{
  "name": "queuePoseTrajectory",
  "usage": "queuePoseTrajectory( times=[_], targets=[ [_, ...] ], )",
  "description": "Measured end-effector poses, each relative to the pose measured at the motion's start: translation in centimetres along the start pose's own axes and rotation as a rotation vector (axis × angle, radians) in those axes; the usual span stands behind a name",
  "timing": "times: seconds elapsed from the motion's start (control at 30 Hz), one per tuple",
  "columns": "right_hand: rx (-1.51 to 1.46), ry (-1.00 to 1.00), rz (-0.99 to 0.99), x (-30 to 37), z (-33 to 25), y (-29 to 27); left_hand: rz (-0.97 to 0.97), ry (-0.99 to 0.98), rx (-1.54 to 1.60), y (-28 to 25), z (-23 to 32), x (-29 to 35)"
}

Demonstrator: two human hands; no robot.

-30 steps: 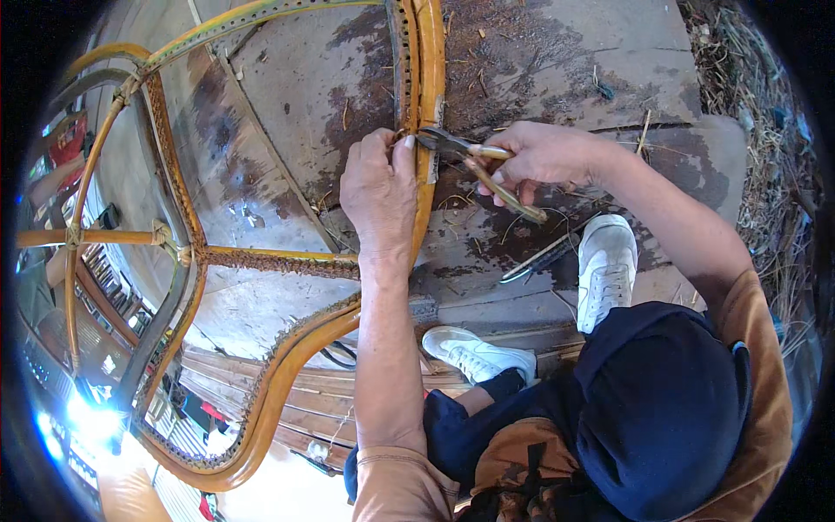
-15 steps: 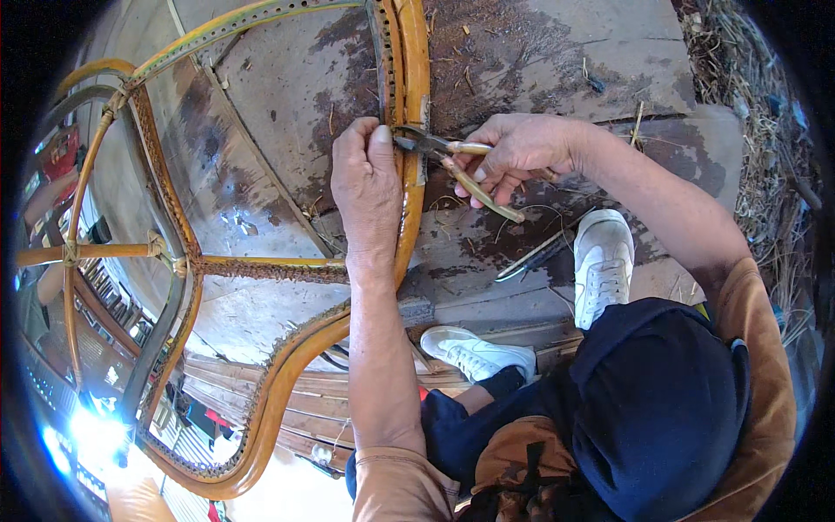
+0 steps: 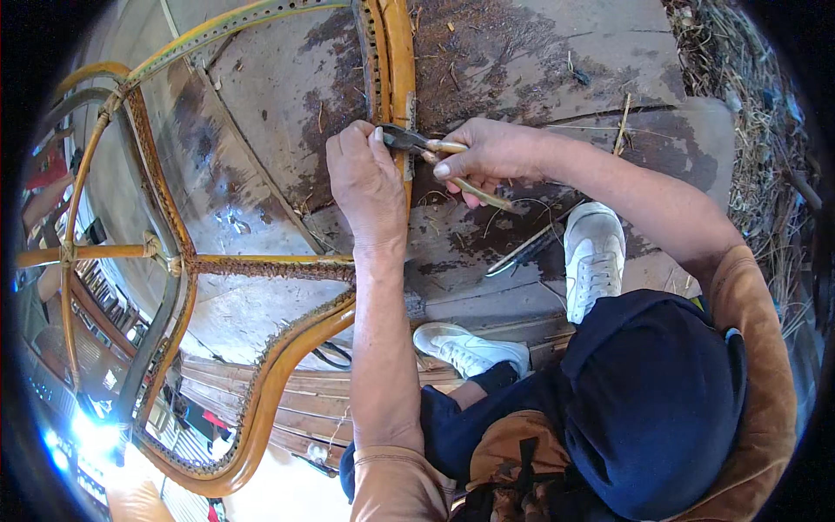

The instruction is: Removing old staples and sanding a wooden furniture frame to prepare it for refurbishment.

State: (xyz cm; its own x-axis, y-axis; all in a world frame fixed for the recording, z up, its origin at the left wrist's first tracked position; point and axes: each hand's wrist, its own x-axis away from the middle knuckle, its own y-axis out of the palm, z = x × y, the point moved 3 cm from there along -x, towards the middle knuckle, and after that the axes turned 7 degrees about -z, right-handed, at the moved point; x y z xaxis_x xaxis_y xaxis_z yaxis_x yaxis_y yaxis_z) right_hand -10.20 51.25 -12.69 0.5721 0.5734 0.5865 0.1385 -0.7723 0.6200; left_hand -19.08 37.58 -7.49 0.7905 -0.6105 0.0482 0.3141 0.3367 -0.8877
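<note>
Inside the right edge of the stained grey floor (image 3: 539, 52), the right hand (image 3: 489, 157) grips yellow-handled metal pliers (image 3: 405, 138); the left hand's (image 3: 364, 178) fingers, hold unclear, curl at a curved orange-brown frame (image 3: 401, 52).

Grey-brn flr (image 3: 600, 43), dk stains (image 3: 465, 61); strawy litter (image 3: 739, 130) far R; brt light (image 3: 94, 431) lower L, poss. window.

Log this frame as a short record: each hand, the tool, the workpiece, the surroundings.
Left hand: at the frame's perforated edge, thumb by the pliers' tips; anything pinched is hidden
Right hand: holding the pliers
Tool: pliers, yellowish handles spread apart, head pointing at the left thumb
Workpiece: curved yellow-brown furniture frame, rows of holes, some joints bound
Footwear: white lace-up shoes
Ground: dark-stained floor
Right side: heap of dry strands
</note>
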Motion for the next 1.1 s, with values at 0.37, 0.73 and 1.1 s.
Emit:
queuePoseTrajectory(
  times=[0.37, 0.73, 1.1],
  targets=[
    [0.344, -0.12, 0.111, -0.2, -0.1, -0.2, 0.096, -0.048, 0.015, 1.0, -0.4, 0.6],
    [0.645, -0.128, 0.289, -0.1, -0.2, 0.5, 0.12, -0.069, 0.044, 1.1, -0.5, 0.9],
    [0.857, -0.252, 0.662, 0.1, 1.7, 3.2, 0.162, -0.034, 0.048, 1.1, -0.6, 1.7]
  ],
)
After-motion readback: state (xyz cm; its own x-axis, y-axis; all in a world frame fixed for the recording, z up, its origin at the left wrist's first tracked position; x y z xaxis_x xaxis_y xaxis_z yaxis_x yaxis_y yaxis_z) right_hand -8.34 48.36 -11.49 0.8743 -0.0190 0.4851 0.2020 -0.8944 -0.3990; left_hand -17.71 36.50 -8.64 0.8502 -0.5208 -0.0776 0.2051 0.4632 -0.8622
